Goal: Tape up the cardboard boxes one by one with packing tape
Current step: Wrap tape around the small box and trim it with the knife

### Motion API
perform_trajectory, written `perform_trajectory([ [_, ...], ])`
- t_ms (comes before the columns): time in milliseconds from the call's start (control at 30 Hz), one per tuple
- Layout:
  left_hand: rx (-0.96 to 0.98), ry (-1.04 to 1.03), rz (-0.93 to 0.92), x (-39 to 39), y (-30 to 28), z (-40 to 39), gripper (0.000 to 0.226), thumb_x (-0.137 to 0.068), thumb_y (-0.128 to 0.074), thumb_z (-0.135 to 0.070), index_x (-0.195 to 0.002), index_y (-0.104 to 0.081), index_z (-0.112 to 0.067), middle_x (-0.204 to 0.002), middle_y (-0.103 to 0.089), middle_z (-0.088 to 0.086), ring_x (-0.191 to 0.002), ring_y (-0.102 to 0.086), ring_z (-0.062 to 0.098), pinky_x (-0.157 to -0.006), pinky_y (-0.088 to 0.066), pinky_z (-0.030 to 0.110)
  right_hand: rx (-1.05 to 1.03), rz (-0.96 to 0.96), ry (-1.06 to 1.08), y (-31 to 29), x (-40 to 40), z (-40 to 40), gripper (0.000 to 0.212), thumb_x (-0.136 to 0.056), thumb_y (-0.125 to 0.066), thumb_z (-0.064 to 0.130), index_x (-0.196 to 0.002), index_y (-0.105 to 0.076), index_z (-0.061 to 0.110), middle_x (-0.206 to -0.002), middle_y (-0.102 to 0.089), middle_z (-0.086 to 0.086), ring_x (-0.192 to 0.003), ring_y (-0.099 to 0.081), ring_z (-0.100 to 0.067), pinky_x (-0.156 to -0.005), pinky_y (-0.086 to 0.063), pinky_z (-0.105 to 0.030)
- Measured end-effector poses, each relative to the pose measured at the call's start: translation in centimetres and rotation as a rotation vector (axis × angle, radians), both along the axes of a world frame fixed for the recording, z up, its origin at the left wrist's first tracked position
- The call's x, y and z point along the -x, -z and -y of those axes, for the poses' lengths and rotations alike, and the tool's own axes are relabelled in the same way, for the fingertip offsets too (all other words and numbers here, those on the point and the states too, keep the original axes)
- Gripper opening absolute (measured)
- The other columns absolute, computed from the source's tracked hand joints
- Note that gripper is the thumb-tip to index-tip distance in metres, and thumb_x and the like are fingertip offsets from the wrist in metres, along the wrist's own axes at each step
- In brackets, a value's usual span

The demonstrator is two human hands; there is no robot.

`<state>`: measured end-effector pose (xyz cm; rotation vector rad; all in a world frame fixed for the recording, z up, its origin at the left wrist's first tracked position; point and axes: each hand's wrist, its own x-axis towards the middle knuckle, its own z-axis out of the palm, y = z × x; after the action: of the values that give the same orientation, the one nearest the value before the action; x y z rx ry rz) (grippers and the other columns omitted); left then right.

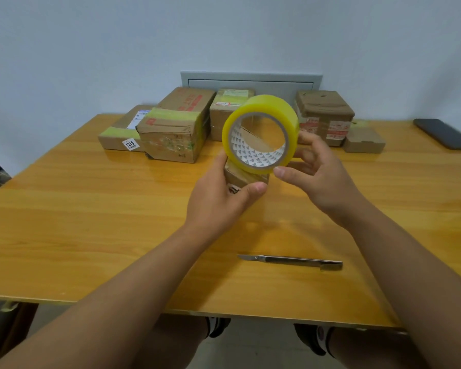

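Above the middle of the worktop (91, 209), the right hand (320, 182) curls its fingers around the yellow packing tape roll (260, 133), held upright; the left hand (218, 201) grips a small cardboard box (240, 177) just beneath it, touching the roll. Taped boxes (171, 131) line the 12 o'clock edge, a utility knife (290, 261) lies at 6 o'clock, a phone (445, 133) at 2 o'clock

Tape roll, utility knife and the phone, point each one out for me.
tape roll (282, 109): head view, on its yellow outer band, top right.
utility knife (296, 261): head view, on the middle of its metal handle.
phone (445, 133): head view, on the centre of its dark screen.
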<state>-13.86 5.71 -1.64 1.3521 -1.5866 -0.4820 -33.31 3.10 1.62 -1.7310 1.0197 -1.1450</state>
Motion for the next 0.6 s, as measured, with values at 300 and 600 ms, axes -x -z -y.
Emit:
perform_trajectory([
  [300, -0.063, 0.012, -0.074, 1.2, 1.8, 0.1, 0.086, -0.073, -0.078, -0.057, -0.139, -0.031, -0.028, -0.134, -0.051, -0.011, -0.121, -0.051, 0.004, -0.098, -0.048, 0.028, -0.034, 0.011, 0.008, 0.8, -2.0, 0.2, 0.057, -0.075, -0.076, 0.037, -0.124, -0.049, 0.026, -0.121, -0.065, 0.007, -0.114, -0.061, -0.009, -0.097, -0.053, -0.040],
  [600, -0.065, -0.081, -0.082, 1.4, 2.6, 0.3, 0.094, -0.067, -0.085, -0.051, -0.138, -0.030, -0.022, -0.132, -0.051, -0.010, -0.117, -0.052, 0.002, -0.088, -0.046, 0.014, -0.118, 0.173, -0.029, 1.2, -3.4, 0.5, 0.048, -0.083, -0.075, 0.011, -0.125, -0.055, 0.022, -0.115, -0.068, 0.009, -0.111, -0.063, -0.009, -0.096, -0.054, -0.038],
])
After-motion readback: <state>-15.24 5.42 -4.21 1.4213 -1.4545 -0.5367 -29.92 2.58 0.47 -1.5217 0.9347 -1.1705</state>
